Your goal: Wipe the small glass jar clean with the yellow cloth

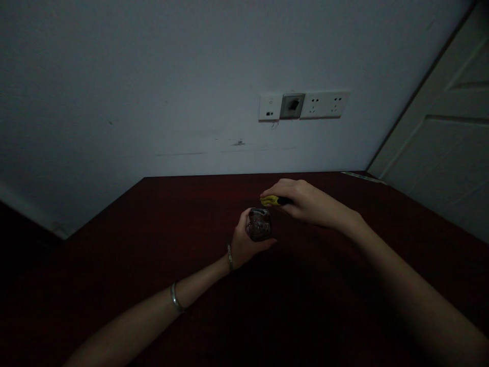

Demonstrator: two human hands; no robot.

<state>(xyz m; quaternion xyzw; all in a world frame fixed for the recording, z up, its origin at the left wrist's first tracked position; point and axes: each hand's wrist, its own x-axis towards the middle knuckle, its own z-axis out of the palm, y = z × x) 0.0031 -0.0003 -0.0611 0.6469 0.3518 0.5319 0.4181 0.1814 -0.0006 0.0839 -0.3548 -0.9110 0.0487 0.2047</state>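
My left hand (246, 244) is wrapped around a small, dark, see-through glass (260, 225), with the thumb along its near side. Faint pale glints show on the glass. Just above and to the right, my right hand (296, 199) is closed on a yellow-and-black object (270, 201), its yellow end pointing left. What kind of object this is cannot be made out in the dim light. A narrow gap appears between the yellow end and the top of the glass.
Both hands are over a dark red tabletop (191, 204). A pale wall (171, 92) rises behind it, carrying a row of sockets and switches (303, 106). To the right stands a panelled door (443, 137). A thin patterned strip (362, 177) lies by the back right edge.
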